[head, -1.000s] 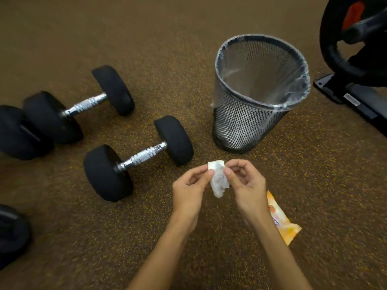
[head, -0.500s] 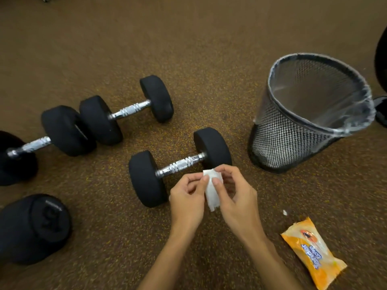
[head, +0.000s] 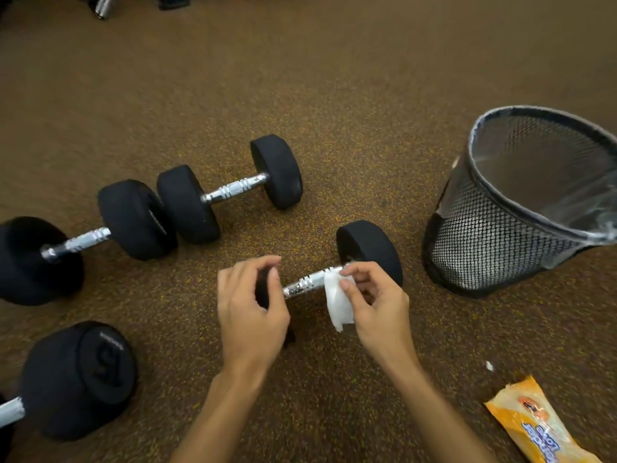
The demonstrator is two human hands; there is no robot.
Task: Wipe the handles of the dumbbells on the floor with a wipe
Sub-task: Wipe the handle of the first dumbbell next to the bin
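The nearest dumbbell has a chrome handle [head: 305, 285] and black heads; its right head [head: 370, 252] shows fully. My left hand [head: 250, 305] curls around its left head and hides most of it. My right hand [head: 377, 302] pinches a white wipe [head: 337, 302] between thumb and fingers. The wipe drapes against the right end of that handle. Another dumbbell [head: 235, 188] lies behind it, a third dumbbell [head: 76, 242] further left, and one marked 5 [head: 80, 379] at the bottom left.
A black mesh bin [head: 500, 235] with a clear liner stands tilted in view at the right. An orange wipes pack [head: 541, 426] lies at the bottom right, with a small white scrap [head: 489, 365] near it. Speckled brown floor stretches behind the dumbbells.
My left hand has let go of the wipe and taken the nearest dumbbell's left head. My right hand has carried the wipe onto the handle. The view has shifted left and closer.
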